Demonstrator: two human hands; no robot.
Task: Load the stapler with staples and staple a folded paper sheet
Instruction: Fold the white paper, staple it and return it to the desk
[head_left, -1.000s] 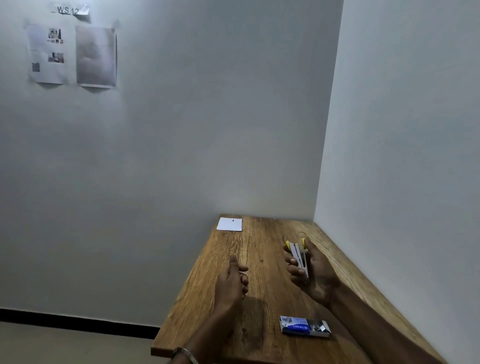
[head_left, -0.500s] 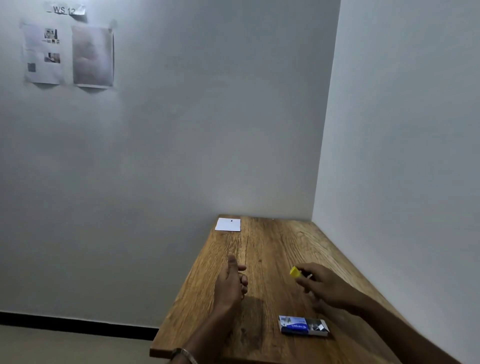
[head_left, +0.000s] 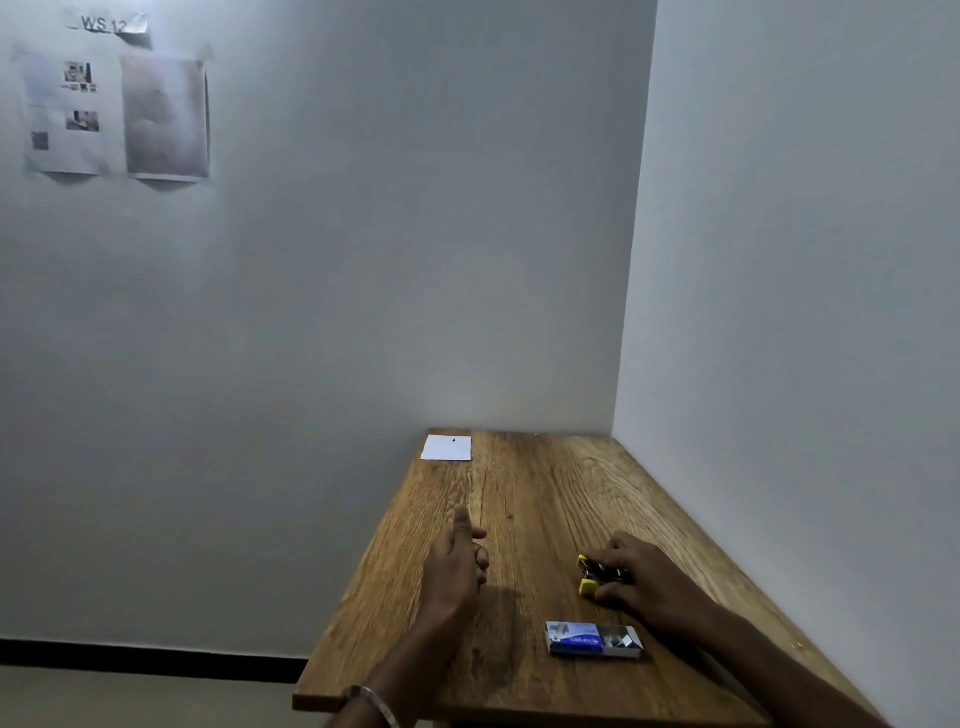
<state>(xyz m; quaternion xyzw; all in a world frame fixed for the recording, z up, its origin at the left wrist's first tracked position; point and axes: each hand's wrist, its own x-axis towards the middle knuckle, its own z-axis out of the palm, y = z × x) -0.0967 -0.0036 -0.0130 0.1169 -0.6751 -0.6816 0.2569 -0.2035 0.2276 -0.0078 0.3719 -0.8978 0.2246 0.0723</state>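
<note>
Yellow-and-black small stapler (head_left: 597, 571) now lies on the wooden bench (head_left: 545, 493), lowered from where it was held up a second ago; the right hand (head_left: 639, 574) covers its rear, fingers curled round it, though the grip looks blurred. Just nearer sits the blue-and-white staple box (head_left: 592, 639), its tray slid partly out. The left hand (head_left: 457, 561) stays loosely curled, holding nothing. A white folded paper sheet (head_left: 447, 448) remains at the far left corner.
</note>
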